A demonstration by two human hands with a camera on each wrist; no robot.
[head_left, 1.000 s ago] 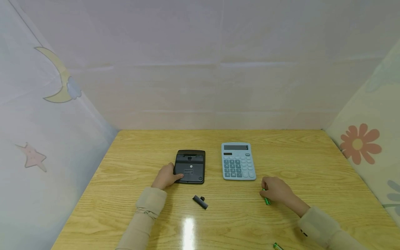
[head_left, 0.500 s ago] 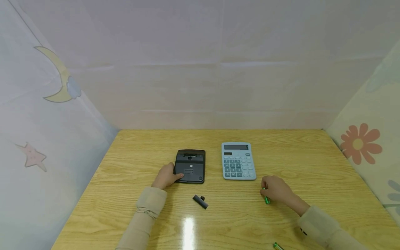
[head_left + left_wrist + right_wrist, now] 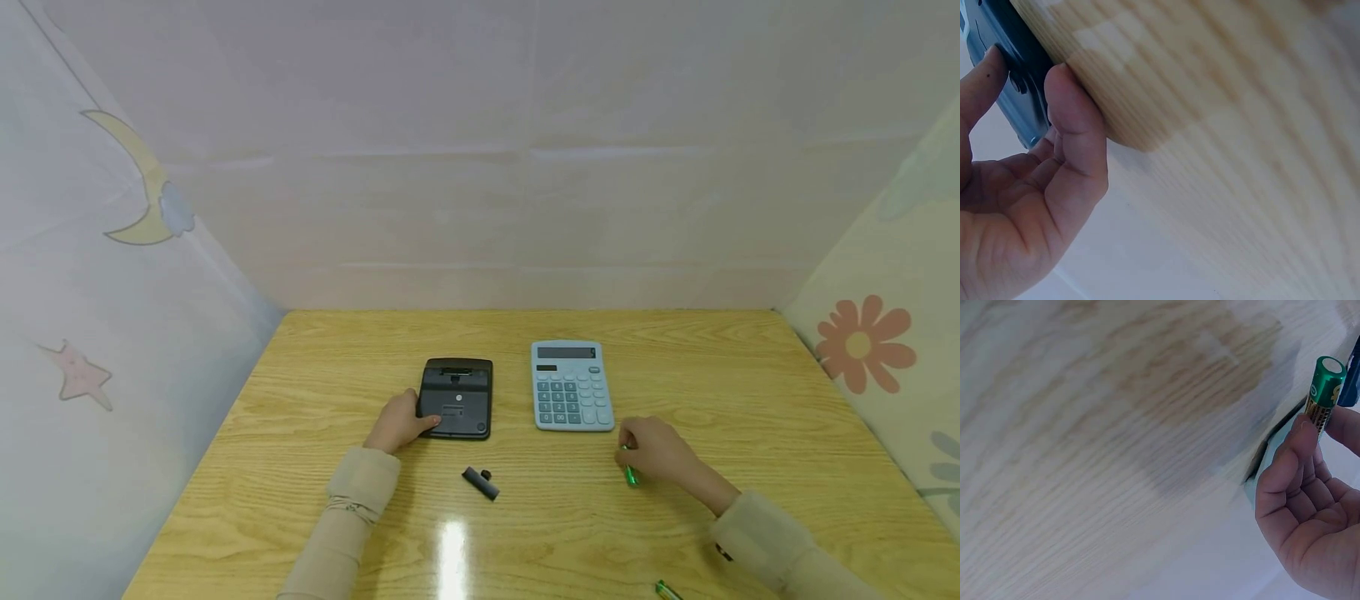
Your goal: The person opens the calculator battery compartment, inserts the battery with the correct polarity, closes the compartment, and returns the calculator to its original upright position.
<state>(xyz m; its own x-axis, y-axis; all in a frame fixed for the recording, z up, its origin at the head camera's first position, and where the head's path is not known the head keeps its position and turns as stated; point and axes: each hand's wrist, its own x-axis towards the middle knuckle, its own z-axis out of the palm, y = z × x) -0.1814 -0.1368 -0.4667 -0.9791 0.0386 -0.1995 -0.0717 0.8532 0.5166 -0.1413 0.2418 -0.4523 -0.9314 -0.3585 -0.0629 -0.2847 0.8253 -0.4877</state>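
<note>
Green shows on the battery (image 3: pixel 1327 381) the right hand (image 3: pixel 656 448) pinches, while the left hand (image 3: pixel 396 423) grips a black gadget (image 3: pixel 465 387).

A: Surface finishes?

B: I read smooth plastic on black device (image 3: pixel 455 385) at left hand (image 3: pixel 393 423), metallic gloss on battery (image 3: pixel 1324 387) in right hand (image 3: pixel 655 448), shiny wood grain on table (image 3: pixel 558 533) beneath both.
</note>
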